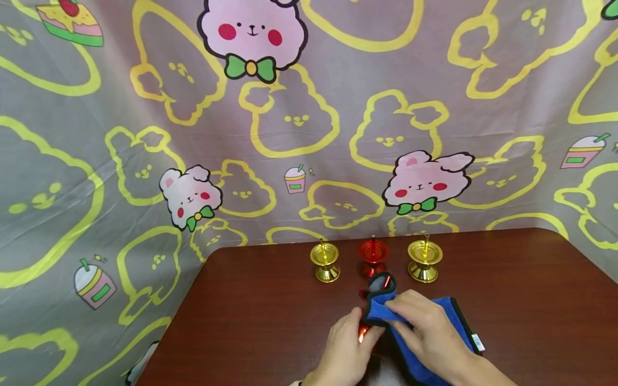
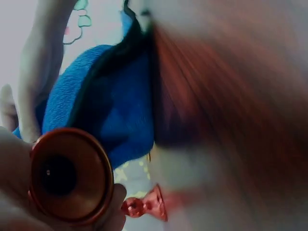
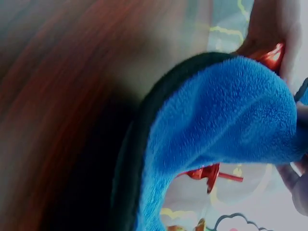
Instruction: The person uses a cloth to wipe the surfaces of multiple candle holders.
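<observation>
My left hand (image 1: 345, 343) grips a red shiny candle holder (image 1: 363, 333) low in front of me. In the left wrist view, its hollow round base (image 2: 91, 185) faces the camera. My right hand (image 1: 429, 327) pinches a blue cloth (image 1: 415, 356) with dark edging. The cloth is folded over the upper part of the holder and hides most of it; the rest of the cloth hangs toward the table under my right hand. In the right wrist view, the fluffy cloth (image 3: 216, 115) bends across the picture, with a bit of the red holder (image 3: 273, 57) showing beyond it.
Along the back of the brown table (image 1: 251, 305) stand a gold candle holder (image 1: 328, 272), a red one (image 1: 373, 251) and another gold one (image 1: 424, 271). A patterned curtain (image 1: 338, 128) hangs close behind the table and along its left side.
</observation>
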### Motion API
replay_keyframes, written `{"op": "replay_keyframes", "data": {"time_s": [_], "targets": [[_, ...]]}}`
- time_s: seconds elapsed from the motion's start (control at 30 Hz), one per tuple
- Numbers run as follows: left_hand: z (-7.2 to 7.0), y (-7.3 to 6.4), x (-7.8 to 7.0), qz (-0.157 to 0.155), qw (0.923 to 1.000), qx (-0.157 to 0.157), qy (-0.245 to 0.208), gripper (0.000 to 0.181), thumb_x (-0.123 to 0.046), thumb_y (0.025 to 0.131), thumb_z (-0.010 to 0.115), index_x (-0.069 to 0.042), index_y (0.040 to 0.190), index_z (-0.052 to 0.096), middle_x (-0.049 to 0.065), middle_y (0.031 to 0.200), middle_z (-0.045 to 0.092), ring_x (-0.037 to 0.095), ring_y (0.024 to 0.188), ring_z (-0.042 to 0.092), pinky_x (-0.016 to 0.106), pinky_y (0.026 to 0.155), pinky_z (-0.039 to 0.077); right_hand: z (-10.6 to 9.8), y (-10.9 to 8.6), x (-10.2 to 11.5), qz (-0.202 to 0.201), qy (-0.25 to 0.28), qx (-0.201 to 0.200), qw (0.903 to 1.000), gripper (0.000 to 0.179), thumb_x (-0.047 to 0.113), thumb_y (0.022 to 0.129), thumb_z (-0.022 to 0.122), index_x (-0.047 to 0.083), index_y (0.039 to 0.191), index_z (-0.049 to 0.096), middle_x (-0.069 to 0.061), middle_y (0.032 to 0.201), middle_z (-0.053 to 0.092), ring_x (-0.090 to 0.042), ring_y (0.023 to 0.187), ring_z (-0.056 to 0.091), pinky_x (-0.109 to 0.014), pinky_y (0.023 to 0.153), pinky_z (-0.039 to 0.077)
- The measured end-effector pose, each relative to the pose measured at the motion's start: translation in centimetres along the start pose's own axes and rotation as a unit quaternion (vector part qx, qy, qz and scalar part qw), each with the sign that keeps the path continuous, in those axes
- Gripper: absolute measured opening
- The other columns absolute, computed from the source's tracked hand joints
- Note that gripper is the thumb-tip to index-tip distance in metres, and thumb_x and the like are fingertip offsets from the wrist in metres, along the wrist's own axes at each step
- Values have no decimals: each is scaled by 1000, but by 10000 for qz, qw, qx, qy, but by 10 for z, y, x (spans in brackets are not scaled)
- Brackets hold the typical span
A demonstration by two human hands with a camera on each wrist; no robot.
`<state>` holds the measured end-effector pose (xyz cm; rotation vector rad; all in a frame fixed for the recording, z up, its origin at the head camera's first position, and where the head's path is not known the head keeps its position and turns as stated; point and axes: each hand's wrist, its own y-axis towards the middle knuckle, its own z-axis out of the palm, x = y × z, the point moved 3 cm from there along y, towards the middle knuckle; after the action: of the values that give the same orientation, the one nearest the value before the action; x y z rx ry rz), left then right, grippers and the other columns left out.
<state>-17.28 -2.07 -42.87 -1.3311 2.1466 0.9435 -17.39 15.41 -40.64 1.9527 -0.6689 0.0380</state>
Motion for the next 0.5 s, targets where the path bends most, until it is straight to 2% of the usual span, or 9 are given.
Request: {"op": "replay_keyframes", "data": {"time_s": [0.03,0.07,0.1,0.17,0.23,0.3,0.33,0.4,0.5], "targets": [[0,0,-1,212,9985,-216,458,23,-40,96,66,-17,104,65,-9,88,65,10,84,63,28,70,48,2,1,1,31,-192,-11,9998,33,39,105,50,14,102,73,7,97,69,-8,87,61,-16,77,49],[0,0,-2,465,9936,-442,925,23,-38,95,67,-17,103,65,-8,87,64,12,83,62,28,70,47,4,2,3,58,-407,-12,9992,37,41,105,48,14,100,72,8,96,68,-8,86,60,-17,75,50],[0,0,-3,715,9857,-659,1373,23,-37,94,69,-16,101,65,-7,84,63,12,80,61,28,69,45,6,3,4,69,-629,-12,9980,41,42,106,45,13,98,72,8,94,68,-8,85,60,-19,73,50],[1,0,-3,1161,9641,-1047,2144,23,-34,90,73,-14,99,65,-5,84,62,13,80,58,28,70,41,10,6,6,120,-1055,28,9943,48,46,106,40,12,95,71,8,92,68,-8,83,59,-24,70,51],[4,0,-2,1444,9437,-1301,2677,24,-31,86,77,-13,95,64,-3,85,61,15,82,55,30,73,39,13,8,8,168,-1429,102,9895,36,41,103,55,10,93,70,6,88,67,-10,80,59,-28,68,52],[5,1,0,1578,9332,-1444,2887,25,-29,83,79,-12,92,63,-2,86,60,16,84,54,32,76,40,15,10,9,246,-1649,149,9859,19,29,93,71,10,92,70,5,86,67,-11,79,60,-31,68,53],[6,2,1,1595,9333,-1470,2860,26,-29,82,80,-12,92,62,-2,88,60,16,86,54,33,78,40,16,10,9,271,-1670,164,9854,15,22,86,78,10,92,70,4,86,67,-12,79,60,-32,68,54],[5,3,3,1571,9398,-1498,2641,27,-28,82,80,-12,93,62,-2,86,59,16,84,54,33,79,42,16,11,9,235,-1576,150,9871,23,8,74,83,8,94,71,3,87,68,-13,81,62,-33,69,55],[1,5,7,1415,9602,-1391,1965,25,-27,85,78,-12,99,63,-5,86,58,14,83,56,33,79,45,16,10,8,68,-1245,60,9922,16,21,93,73,6,98,73,3,92,69,-13,85,63,-30,72,55]]}}
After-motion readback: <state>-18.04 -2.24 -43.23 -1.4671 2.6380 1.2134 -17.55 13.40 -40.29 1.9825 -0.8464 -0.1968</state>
